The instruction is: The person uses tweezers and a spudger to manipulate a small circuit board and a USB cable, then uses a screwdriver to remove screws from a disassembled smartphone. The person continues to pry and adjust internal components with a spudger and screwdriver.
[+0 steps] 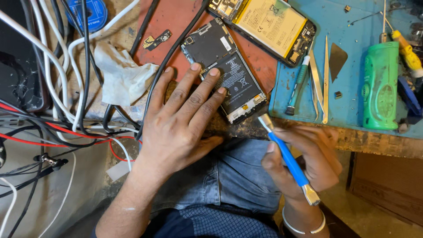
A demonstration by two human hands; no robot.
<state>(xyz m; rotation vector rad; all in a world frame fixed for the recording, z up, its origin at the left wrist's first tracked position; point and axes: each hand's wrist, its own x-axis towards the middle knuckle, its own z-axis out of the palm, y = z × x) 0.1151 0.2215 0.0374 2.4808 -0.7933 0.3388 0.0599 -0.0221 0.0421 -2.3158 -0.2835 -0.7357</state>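
My left hand (180,121) lies flat on the bench edge, its fingertips pressing on an opened phone (224,66) whose black battery and circuit board are exposed. My right hand (304,165) grips a blue-handled metal pry tool (288,161), held over my lap. The tool's flat tip sits at the phone's lower corner near the bench edge. A second opened phone with a yellow battery (269,24) lies further back on the red mat (176,17).
A blue mat (352,88) at the right carries tweezers (319,79), a small teal screwdriver (298,83), a dark pick and a green cylindrical object (380,86). Tangled white, black and red cables (66,101) crowd the left, beside a crumpled white cloth (121,72).
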